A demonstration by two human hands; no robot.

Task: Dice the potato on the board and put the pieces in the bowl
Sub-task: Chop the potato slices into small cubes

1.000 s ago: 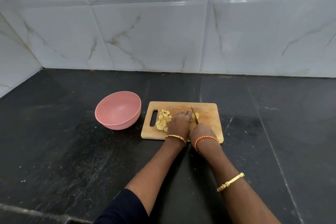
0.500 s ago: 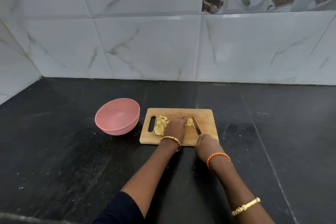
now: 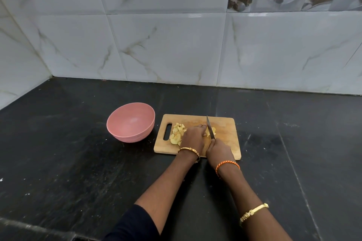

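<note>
left hand [image 3: 193, 137]: pressing down on the potato [image 3: 210, 132], fingers curled over it
right hand [image 3: 219, 149]: gripping the knife [image 3: 210, 127]
bowl [image 3: 130, 122]: left of board [image 3: 225, 125]

Bare counter [image 3: 293, 143] right of board [image 3: 225, 123]; bowl [image 3: 130, 122] blocks left.

surface: black stone counter [image 3: 78, 162] | on it: pink bowl [image 3: 130, 122], wooden cutting board [image 3: 225, 129] just right of bowl

board [image 3: 225, 123]: pale wood, matt, scuffed | bowl [image 3: 130, 121]: pink, smooth plastic look, soft sheen | knife blade [image 3: 210, 128]: bright metal | table [image 3: 78, 162]: dark speckled stone, dull | wall tiles [image 3: 166, 45] behind board: glossy marble-look
</note>
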